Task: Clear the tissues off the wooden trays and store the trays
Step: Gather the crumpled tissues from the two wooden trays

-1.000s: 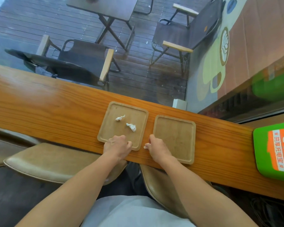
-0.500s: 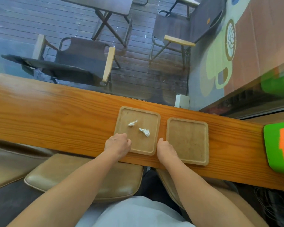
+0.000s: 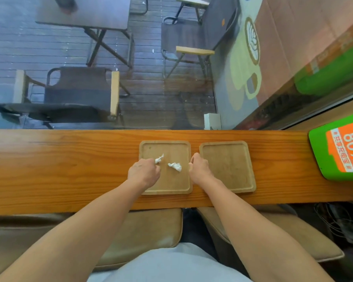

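Two square wooden trays lie side by side on the wooden counter (image 3: 69, 171). On the left tray (image 3: 171, 184) lie two crumpled white tissues. My left hand (image 3: 144, 173) is over that tray, its fingertips pinched on the left tissue (image 3: 159, 159). The other tissue (image 3: 175, 166) lies loose near the tray's middle. The right tray (image 3: 228, 165) holds nothing. My right hand (image 3: 199, 169) rests in the gap between the trays with its fingers curled; in the earlier frames a scrap of tissue showed in it, now hidden.
A green and orange sign (image 3: 340, 147) lies at the counter's right end. Tan padded seats (image 3: 147, 237) stand under the near edge. Beyond the window are dark chairs (image 3: 77, 98) and a table (image 3: 84, 15). A small white box (image 3: 212, 121) stands past the far edge.
My left hand moved from the tray's near edge forward onto the left tissue. My right hand slid forward between the trays. The camera tilted, so the counter now looks level.
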Action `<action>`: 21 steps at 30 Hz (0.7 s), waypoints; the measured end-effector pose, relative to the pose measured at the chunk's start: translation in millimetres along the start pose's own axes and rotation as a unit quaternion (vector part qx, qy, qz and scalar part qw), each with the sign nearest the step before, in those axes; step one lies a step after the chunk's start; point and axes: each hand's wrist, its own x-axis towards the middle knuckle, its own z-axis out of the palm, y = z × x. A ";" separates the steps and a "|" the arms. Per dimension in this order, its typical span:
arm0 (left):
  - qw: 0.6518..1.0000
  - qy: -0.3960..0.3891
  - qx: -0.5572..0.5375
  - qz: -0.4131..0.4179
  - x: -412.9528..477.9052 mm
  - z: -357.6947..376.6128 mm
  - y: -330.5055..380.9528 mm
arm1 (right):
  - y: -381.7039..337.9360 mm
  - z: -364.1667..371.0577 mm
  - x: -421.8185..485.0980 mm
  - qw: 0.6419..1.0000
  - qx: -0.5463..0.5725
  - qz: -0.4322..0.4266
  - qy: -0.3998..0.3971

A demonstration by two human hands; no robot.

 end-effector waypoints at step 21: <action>0.997 0.026 -0.030 0.062 28.2 40.5 0.0 | -7.3 67.4 5.7 0.995 -0.083 -0.053 0.012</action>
